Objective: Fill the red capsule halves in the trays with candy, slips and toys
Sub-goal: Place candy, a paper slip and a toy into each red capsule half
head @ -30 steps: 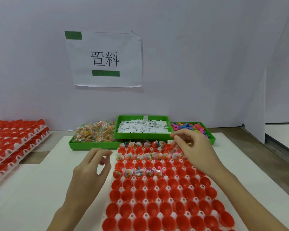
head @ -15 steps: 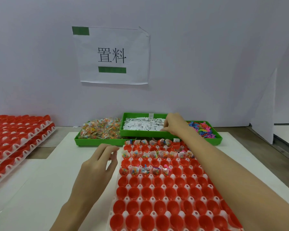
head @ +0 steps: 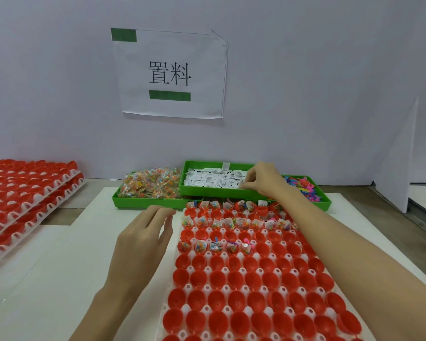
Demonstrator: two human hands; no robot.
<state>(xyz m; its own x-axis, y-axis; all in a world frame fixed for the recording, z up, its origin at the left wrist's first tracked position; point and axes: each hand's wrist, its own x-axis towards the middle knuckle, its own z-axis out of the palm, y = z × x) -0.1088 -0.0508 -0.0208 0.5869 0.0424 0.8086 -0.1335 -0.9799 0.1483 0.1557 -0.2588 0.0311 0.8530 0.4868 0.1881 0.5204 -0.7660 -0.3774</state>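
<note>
white table: three green bins; right hand fingers pinching slips.

The right hand reaches into the green bin of white slips, fingers curled among them, while the left hand hovers beside the capsule tray.

A single head-worn view looks forward and slightly down over the near white plastic tray of red capsule halves, towards green plastic bins and the far white wall.
</note>
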